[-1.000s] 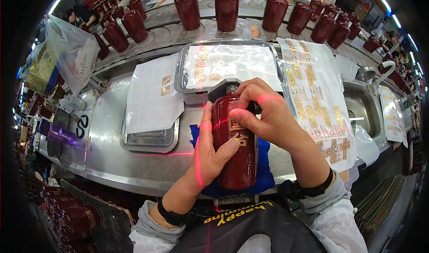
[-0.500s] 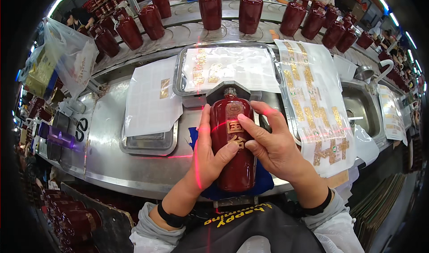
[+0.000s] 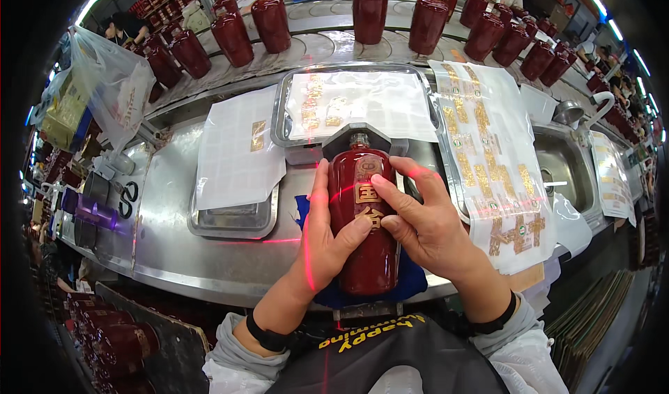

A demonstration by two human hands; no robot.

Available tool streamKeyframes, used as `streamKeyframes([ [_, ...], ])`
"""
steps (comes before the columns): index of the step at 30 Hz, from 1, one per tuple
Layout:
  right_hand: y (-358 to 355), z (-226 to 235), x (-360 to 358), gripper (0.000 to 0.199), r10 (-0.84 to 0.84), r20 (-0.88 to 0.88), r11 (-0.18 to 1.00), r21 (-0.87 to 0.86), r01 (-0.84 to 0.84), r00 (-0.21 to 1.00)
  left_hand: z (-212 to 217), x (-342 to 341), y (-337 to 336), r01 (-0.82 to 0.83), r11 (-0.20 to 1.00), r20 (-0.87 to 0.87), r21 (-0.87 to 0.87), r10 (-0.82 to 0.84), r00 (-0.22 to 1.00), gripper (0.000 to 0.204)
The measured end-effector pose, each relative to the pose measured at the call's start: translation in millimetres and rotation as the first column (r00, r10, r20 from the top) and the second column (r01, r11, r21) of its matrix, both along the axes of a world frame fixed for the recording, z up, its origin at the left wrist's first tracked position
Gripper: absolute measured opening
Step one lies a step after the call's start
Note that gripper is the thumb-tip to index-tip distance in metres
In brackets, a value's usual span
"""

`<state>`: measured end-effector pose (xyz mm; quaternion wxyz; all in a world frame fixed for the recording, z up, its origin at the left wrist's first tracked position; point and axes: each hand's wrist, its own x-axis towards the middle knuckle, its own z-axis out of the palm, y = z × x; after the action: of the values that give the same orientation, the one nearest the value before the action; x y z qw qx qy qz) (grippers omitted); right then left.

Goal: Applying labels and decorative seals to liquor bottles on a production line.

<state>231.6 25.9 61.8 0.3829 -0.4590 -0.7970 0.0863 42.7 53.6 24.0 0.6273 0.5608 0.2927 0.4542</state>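
Note:
A dark red glazed bottle [image 3: 368, 263] leans back on the workbench in front of me, its neck resting at a dark angular holder [image 3: 334, 145] and its base over a blue cloth [image 3: 412, 282]. Gold characters [image 3: 365, 193] run down its front. My left hand [image 3: 326, 228] lies along the bottle's left side, thumb pressed on the lower gold character. From the right, my right hand [image 3: 426, 223] holds it, with the thumb by the lower character and a finger at the upper one. Red laser lines cross the bottle and my left hand.
Behind stands a steel tray [image 3: 279, 119] under white decal sheets; a long gold-patterned sheet [image 3: 498, 178] hangs at right beside a sink [image 3: 568, 164]. Another covered tray [image 3: 233, 221] sits left. Red bottles [image 3: 370, 16] line the curved conveyor [image 3: 313, 49]. Co-workers are beyond.
The red bottles on the conveyor have shifted to the right. My hands stay in almost the same place on the bottle, which has turned slightly.

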Motion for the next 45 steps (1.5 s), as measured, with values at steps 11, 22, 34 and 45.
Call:
streamKeyframes([
  [11,1.6,-0.3,0.2,0.047,0.000,-0.006,1.000,-0.003,0.000,1.000,4.8,0.2,-0.1,0.015,0.999,0.068,-0.052,-0.011,0.998,0.088],
  [22,2.5,9.2,-1.6,0.049,-0.010,0.065,0.999,0.047,0.007,0.998,4.9,0.0,-0.2,-0.018,1.000,-0.005,0.007,0.018,1.000,0.087],
  [34,14.4,13.8,-3.3,0.050,-0.071,0.075,0.996,0.063,0.066,0.995,1.6,2.7,1.7,-0.068,0.997,0.000,0.036,0.068,0.998,0.083],
  [45,8.0,11.3,1.7,0.046,-0.050,0.065,0.999,0.003,0.050,0.997,21.0,11.4,40.4,-0.106,0.994,-0.017,-0.021,0.105,0.994,0.037],
])
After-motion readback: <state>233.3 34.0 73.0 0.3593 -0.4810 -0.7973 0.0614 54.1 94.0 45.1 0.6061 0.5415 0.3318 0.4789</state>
